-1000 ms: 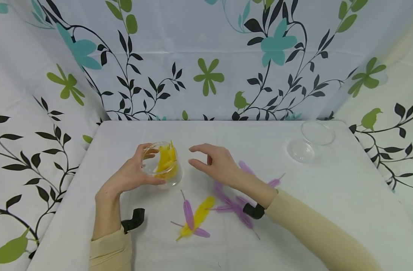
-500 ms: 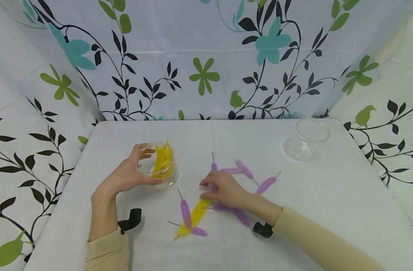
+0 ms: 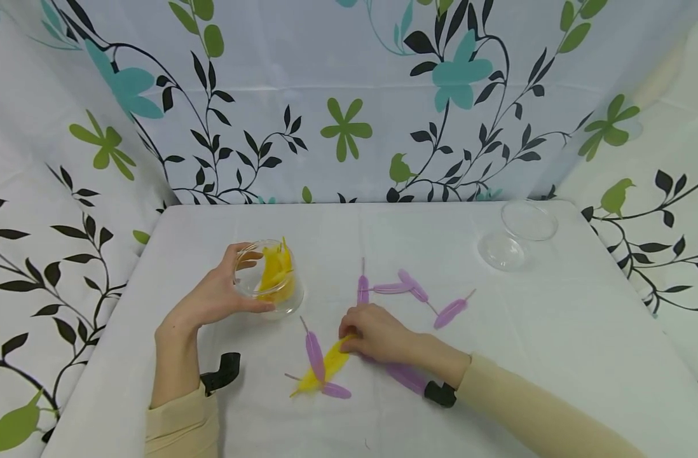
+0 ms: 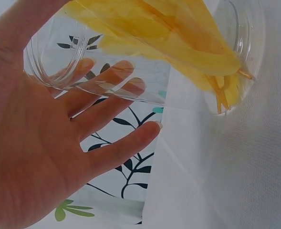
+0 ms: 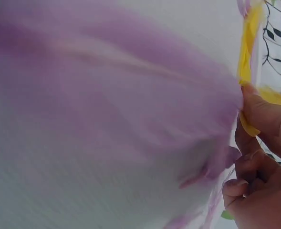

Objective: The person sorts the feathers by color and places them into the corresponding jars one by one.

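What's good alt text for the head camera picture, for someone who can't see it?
A person's right grip pinches a yellow feather on a white table while the left grip holds a clear jar with yellow feathers inside. Purple feathers lie scattered about, and another clear jar sits at the far right.

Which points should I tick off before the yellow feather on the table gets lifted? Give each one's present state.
1. Clear jar steadied: ok; the left hand grips its side.
2. Jar mouth uncovered: ok; yellow feathers inside reach up to the rim.
3. Yellow feather gripped: ok; the right hand pinches it at one end.
4. Yellow feather free of others: not ok; a purple feather lies across it.
5. Nothing else caught in the pinch: cannot tell; in the right wrist view, another purple feather runs up to the hand.
6. Second clear container out of the way: ok; it stands apart from both hands.
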`<state>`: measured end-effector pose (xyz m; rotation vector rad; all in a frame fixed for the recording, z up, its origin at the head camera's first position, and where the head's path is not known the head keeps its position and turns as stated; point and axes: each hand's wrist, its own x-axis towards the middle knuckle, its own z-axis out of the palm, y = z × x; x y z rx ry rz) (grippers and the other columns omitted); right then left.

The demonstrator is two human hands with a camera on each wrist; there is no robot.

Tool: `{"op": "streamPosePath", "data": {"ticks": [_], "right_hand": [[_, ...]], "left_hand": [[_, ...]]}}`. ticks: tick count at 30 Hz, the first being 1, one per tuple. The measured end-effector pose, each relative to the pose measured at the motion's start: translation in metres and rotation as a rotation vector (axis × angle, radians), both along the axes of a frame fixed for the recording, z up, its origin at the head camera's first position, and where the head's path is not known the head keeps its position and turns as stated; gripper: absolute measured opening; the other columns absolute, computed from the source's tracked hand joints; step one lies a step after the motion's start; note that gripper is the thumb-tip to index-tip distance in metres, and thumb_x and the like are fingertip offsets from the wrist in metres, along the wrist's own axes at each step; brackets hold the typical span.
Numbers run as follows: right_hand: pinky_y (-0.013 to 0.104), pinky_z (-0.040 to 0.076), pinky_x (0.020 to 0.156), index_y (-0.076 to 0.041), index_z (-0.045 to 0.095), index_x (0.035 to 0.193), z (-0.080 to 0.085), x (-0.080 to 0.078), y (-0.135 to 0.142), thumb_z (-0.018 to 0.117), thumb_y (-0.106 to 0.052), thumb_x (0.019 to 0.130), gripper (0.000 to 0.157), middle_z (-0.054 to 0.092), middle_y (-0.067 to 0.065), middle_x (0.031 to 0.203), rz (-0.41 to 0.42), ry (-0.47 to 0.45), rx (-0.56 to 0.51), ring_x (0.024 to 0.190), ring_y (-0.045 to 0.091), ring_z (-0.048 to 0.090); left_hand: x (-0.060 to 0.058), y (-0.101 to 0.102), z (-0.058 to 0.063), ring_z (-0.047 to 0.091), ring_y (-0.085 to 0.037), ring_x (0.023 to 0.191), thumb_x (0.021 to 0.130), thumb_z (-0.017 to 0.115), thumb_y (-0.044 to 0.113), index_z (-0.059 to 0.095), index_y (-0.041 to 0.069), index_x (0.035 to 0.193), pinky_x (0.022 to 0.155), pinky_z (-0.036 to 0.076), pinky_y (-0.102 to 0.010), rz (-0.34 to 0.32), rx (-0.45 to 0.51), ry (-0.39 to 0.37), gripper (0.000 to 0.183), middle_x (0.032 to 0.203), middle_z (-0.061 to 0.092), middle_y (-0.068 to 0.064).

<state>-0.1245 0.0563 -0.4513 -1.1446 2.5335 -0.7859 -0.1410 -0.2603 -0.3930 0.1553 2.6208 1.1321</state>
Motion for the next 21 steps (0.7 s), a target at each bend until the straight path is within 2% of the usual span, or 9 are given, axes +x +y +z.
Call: {"op": "streamPosePath", "data": {"ticks": [5, 10, 17, 21], "right_hand": [[0.021, 0.045, 0.073, -0.015, 0.075, 0.087, 0.008, -0.004, 0.003, 0.076, -0.021, 0.089, 0.005, 0.06, -0.01, 0.082, 0.032, 0.08, -0.045, 0.075, 0.005, 0.052], [0.023, 0.04, 0.072, -0.017, 0.073, 0.086, 0.026, -0.01, 0.007, 0.074, -0.018, 0.09, 0.005, 0.057, -0.008, 0.083, 0.038, 0.248, -0.07, 0.076, 0.008, 0.046], [0.025, 0.034, 0.069, -0.016, 0.071, 0.088, 0.047, -0.022, 0.008, 0.075, -0.011, 0.088, 0.006, 0.067, -0.007, 0.083, 0.054, 0.505, -0.124, 0.075, 0.012, 0.045], [0.027, 0.032, 0.068, -0.016, 0.072, 0.088, 0.054, -0.029, 0.007, 0.078, -0.008, 0.085, 0.01, 0.068, -0.006, 0.078, 0.076, 0.651, -0.118, 0.074, 0.014, 0.046]], "left_hand": [[-0.001, 0.0, -0.001, 0.029, -0.043, 0.145, 0.069, 0.09, 0.044, 0.014, 0.017, 0.154, 0.109, 0.025, -0.074, -0.002, -0.01, 0.006, 0.117, 0.158, 0.036, -0.016], [-0.002, -0.001, -0.001, 0.03, -0.043, 0.145, 0.068, 0.09, 0.046, 0.014, 0.016, 0.153, 0.109, 0.026, -0.074, -0.002, -0.012, 0.006, 0.118, 0.157, 0.036, -0.016], [-0.001, 0.0, 0.0, 0.029, -0.043, 0.145, 0.069, 0.09, 0.043, 0.014, 0.017, 0.153, 0.109, 0.025, -0.074, 0.004, -0.009, -0.002, 0.116, 0.157, 0.036, -0.017], [-0.001, 0.0, 0.0, 0.028, -0.043, 0.145, 0.071, 0.09, 0.04, 0.013, 0.017, 0.153, 0.109, 0.025, -0.074, 0.005, -0.009, -0.006, 0.115, 0.157, 0.036, -0.017]]}}
